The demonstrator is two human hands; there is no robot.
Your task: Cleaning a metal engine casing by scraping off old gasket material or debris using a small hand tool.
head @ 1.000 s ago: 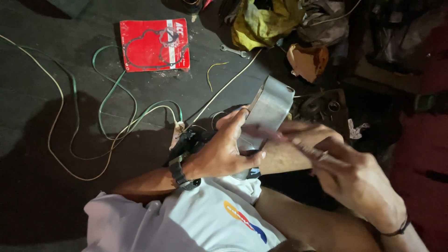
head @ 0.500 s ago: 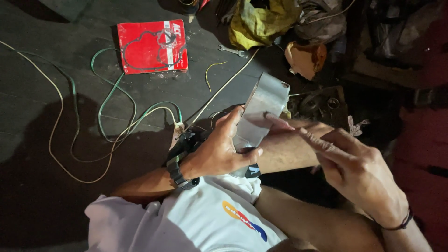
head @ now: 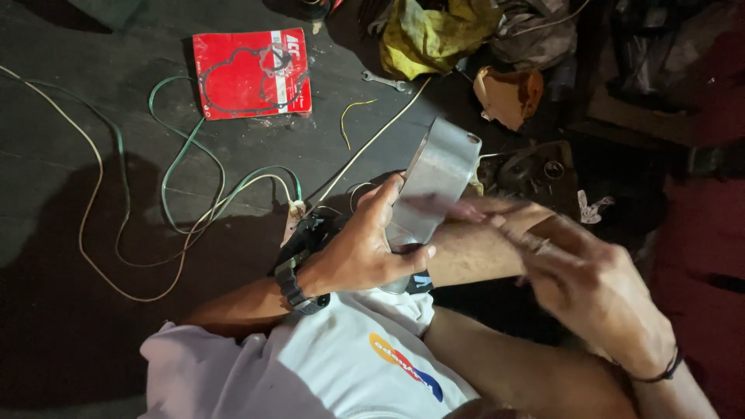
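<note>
The dark floor has a red packet lying flat on it. Green and yellow wires curl beside it. A small spanner lies near a yellow rag.

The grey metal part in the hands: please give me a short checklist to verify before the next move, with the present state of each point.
1. Left hand grips the grey metal part firmly: ok, fingers and thumb wrap its lower end.
2. Right hand touches the part: cannot tell, its fingers are blurred beside it.
3. Part is held off the floor: ok, it rests over the knee.
4. Loose wires are away from the hands: ok, they lie on the floor to the left.
5. Wrench is within reach: ok, probably, on the floor ahead.
6. Light on the part: not ok, the scene is dim.
</note>
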